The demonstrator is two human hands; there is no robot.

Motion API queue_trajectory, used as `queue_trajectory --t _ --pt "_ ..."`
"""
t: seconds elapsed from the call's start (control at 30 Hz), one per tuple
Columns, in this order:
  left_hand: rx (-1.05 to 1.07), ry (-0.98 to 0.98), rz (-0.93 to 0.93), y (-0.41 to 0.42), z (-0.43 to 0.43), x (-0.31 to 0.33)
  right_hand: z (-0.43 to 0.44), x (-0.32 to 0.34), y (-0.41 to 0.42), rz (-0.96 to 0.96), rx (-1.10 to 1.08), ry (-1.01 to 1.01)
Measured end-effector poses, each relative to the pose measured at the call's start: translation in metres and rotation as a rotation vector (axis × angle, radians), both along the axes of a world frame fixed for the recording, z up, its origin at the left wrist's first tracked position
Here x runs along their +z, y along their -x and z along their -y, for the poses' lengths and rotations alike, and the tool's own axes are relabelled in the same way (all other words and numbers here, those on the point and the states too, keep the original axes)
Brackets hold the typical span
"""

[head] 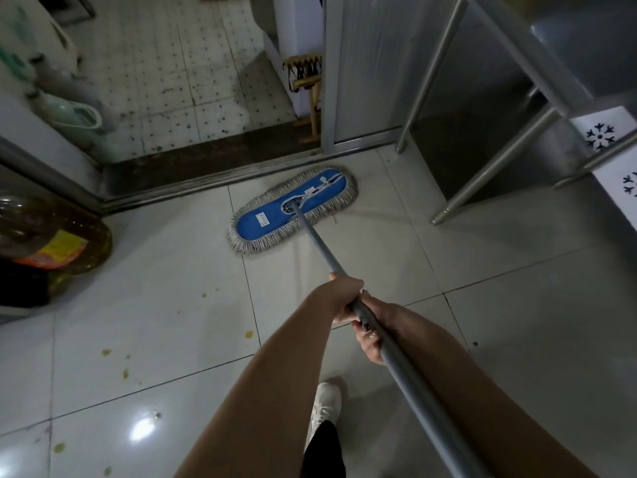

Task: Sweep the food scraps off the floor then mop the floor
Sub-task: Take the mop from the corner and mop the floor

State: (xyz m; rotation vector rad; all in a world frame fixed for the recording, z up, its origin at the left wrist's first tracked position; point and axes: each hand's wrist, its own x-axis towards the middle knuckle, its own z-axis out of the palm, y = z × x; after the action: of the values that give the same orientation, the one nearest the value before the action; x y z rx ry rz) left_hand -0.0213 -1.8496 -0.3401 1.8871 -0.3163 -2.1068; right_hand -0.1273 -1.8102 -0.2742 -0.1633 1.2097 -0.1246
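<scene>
Glossy grey floor tiles [155,270], yellowish spots [249,334] at left; blue mop head [275,220] flat by metal threshold [193,189]. Left hand [344,298], right hand [374,336]: fingers wrapped round grey handle [315,241].

Mop [312,201]: one. Hands: two, left hand [344,298] and right hand [373,337]. Oil bottle [51,236]: one; white shoe [325,405]: one.
</scene>
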Motion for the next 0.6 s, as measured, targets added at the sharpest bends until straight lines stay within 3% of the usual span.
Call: queue_trajectory --t 0.27,0.6 --pt "0.000 0.074 0.064 -0.027 0.058 -0.013 0.057 0.011 -0.038 -0.030 -0.026 -0.076" --pt "-0.071 0.007 0.116 -0.027 0.021 -0.008 0.011 0.019 -0.043 -0.076 -0.040 -0.120"
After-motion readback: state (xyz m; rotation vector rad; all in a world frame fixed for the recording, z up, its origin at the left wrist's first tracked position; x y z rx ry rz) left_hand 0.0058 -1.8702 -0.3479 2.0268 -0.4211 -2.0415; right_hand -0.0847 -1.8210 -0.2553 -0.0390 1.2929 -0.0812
